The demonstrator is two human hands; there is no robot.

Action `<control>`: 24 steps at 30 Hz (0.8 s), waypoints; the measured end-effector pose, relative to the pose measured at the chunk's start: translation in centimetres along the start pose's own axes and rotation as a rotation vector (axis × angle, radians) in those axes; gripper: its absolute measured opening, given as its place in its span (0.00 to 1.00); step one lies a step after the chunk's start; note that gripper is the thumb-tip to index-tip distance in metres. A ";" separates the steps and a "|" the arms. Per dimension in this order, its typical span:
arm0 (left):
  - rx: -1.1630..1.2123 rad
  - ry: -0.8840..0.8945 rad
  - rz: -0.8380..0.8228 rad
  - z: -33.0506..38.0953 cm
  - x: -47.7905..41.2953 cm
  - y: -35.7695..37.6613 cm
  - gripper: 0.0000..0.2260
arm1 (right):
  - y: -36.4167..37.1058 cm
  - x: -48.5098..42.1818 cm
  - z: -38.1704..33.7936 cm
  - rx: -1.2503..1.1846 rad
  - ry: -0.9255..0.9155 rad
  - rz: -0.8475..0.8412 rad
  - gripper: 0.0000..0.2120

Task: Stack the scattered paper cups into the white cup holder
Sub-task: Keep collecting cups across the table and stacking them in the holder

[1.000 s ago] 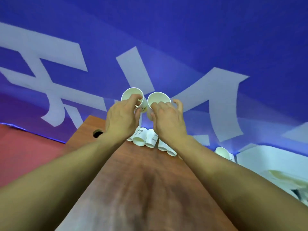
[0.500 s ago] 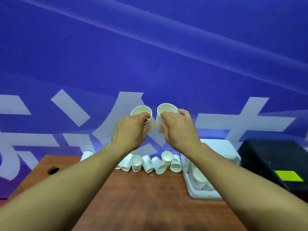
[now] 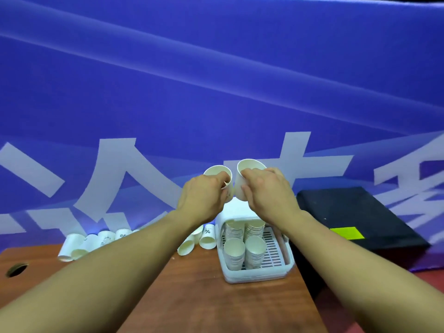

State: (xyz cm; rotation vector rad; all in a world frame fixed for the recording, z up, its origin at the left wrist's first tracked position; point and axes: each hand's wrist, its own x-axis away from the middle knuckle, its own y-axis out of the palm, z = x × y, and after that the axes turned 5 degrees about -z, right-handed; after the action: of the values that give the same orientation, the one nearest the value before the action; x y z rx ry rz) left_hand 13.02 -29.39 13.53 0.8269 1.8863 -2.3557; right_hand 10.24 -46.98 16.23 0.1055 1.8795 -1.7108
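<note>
A row of loose paper cups (image 3: pixel 79 246) lies on its sides along the far left of a wooden table (image 3: pixel 204 299). Above mid-table, the left hand (image 3: pixel 203 200) grips a left cup (image 3: pixel 216 171) at its rim. Beside it, the right hand (image 3: pixel 270 195) wraps around a right cup (image 3: pixel 240 186) — both raised side by side over the white cup holder (image 3: pixel 257 276), which contains four cup stacks (image 3: pixel 234 251). A black case (image 3: pixel 355 212) sits rightmost.

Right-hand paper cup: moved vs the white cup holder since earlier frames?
Yes, rightward. The white paper cup in the right hand was over the loose cups left of the white plastic cup holder; now it appears above the holder's far end.
</note>
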 end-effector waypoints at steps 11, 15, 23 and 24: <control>0.026 0.047 -0.192 3.5 1.2 8.7 0.09 | 8.2 5.1 5.7 -0.005 0.059 -0.146 0.04; 0.048 0.036 -0.214 3.7 1.9 11.6 0.09 | 11.7 6.8 6.6 -0.013 0.042 -0.166 0.04; -0.029 0.029 -0.368 3.9 2.1 15.2 0.05 | 18.0 7.4 7.7 -0.017 0.013 -0.216 0.01; -0.059 0.043 -0.412 3.9 2.1 15.5 0.04 | 18.8 7.4 7.8 -0.013 0.003 -0.234 0.03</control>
State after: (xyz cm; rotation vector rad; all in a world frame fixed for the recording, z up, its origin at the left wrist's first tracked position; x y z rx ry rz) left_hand 14.78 -36.49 -0.86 0.5275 2.3237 -2.4936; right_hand 15.14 -53.40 -3.80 -0.1219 1.9692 -1.8511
